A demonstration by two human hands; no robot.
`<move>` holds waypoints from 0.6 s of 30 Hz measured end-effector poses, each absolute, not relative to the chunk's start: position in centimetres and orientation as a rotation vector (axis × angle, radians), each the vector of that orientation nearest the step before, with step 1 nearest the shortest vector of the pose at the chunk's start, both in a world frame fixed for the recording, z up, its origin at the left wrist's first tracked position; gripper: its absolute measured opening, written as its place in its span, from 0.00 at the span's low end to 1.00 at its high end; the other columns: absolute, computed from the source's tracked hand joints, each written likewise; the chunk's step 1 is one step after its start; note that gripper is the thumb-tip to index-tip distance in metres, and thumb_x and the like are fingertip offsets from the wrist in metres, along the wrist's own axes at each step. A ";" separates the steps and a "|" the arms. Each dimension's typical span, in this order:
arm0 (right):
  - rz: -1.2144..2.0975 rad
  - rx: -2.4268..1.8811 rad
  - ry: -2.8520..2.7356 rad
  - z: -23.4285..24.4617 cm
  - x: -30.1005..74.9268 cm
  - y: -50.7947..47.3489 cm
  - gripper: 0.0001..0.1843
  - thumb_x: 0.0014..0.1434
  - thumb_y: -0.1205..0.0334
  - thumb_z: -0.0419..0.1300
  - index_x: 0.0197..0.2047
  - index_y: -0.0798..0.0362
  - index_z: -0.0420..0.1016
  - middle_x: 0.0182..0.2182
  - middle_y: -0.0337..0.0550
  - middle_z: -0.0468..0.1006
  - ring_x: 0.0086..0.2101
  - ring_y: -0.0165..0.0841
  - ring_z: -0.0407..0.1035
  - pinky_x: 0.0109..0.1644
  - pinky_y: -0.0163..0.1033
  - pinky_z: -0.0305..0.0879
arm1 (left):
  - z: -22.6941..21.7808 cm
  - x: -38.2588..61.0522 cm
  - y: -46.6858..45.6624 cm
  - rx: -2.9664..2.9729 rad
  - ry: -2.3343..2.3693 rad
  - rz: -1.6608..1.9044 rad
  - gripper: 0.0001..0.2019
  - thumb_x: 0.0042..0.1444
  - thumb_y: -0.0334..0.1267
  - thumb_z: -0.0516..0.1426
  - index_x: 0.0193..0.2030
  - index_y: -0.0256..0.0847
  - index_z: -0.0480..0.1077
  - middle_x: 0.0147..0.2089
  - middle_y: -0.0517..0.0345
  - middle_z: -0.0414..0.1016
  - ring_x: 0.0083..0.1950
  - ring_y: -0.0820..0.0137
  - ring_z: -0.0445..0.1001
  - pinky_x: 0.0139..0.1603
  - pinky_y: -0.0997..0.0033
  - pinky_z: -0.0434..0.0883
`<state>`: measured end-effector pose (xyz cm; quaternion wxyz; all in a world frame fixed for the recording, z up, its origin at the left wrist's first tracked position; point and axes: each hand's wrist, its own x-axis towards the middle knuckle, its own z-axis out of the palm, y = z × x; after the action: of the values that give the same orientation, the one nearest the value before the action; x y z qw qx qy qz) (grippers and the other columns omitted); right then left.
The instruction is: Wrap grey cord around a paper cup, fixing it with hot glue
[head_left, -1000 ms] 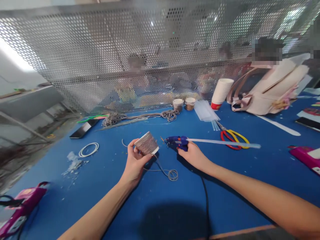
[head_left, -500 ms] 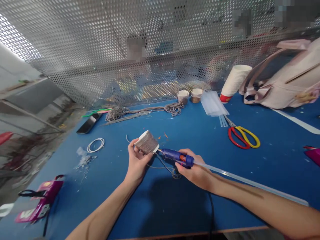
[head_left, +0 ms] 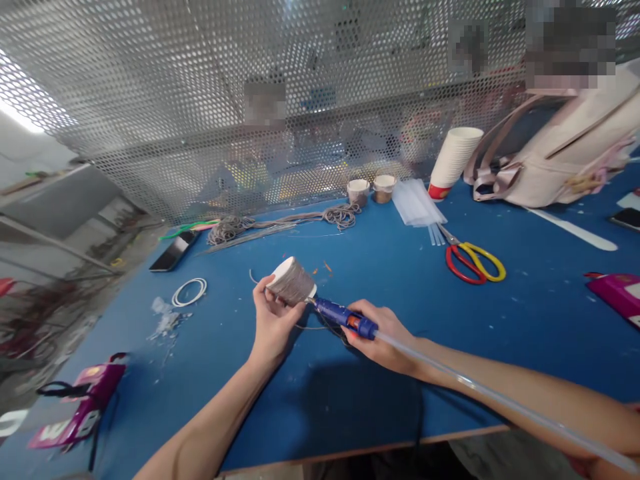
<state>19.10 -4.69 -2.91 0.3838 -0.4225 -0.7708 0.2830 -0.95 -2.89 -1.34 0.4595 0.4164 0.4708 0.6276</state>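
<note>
Head view: we saw the left hand [head_left: 273, 327] pinching a cord-wrapped cup [head_left: 293, 281], thumb underneath, other fingers bent round its left side. The cup was held up over the blue table [head_left: 225, 380], near the middle, tilted, with a white end turned up and left. The grey winding covered most of its wall.

We had the right hand [head_left: 385, 340] on a blue glue gun [head_left: 337, 313], fingers curled around the body; we couldn't tell if the trigger was squeezed. The nozzle was at the cup's lower right edge, by the left thumb; touching or just short, we couldn't tell. A long clear glue stick [head_left: 465, 381] poked out of the gun's back and ran over the right forearm. Loose cord [head_left: 311, 327] lay below the cup, partly hidden by the gun and right hand.

Behind the hands we noted a grey cord bundle [head_left: 229, 230], two small cups [head_left: 358, 194] side by side, a clear plastic sleeve [head_left: 417, 203], and a leaning stack of paper cups [head_left: 454, 163] near a cream bag [head_left: 543, 179]. Red-and-yellow scissors [head_left: 464, 247] lay right of centre. On the left we logged a phone [head_left: 174, 252], a white ring [head_left: 186, 305], and a magenta power strip [head_left: 83, 407].
</note>
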 end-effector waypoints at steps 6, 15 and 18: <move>0.628 -1.043 -2.010 -3.4 19.4 -4.4 0.08 0.57 0.64 0.57 0.41 0.52 0.69 0.27 0.42 0.80 0.24 0.33 0.73 0.29 0.34 0.64 | -2.0 -1.1 -2.5 1.046 1.117 1.593 0.33 0.36 0.30 0.69 0.47 0.52 0.59 0.47 0.63 0.65 0.44 0.74 0.70 0.47 0.73 0.71; 0.520 -1.060 -2.115 -3.2 19.5 -4.3 0.09 0.56 0.65 0.56 0.42 0.52 0.66 0.29 0.44 0.80 0.24 0.33 0.74 0.29 0.34 0.63 | -2.5 -1.3 -2.2 1.047 1.112 1.622 0.33 0.35 0.30 0.69 0.47 0.51 0.60 0.46 0.63 0.65 0.44 0.74 0.70 0.46 0.71 0.71; 0.498 -1.020 -2.143 -3.3 19.4 -4.2 0.10 0.56 0.65 0.56 0.43 0.52 0.65 0.29 0.44 0.80 0.24 0.33 0.73 0.29 0.34 0.62 | -2.4 -1.4 -2.2 1.040 1.111 1.618 0.33 0.35 0.30 0.69 0.47 0.51 0.60 0.46 0.63 0.65 0.43 0.74 0.70 0.46 0.71 0.72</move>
<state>19.44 -4.16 -3.31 0.3505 -0.3938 -0.8277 0.1923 -1.36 -2.18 -2.41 0.4442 0.4194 0.4480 0.6527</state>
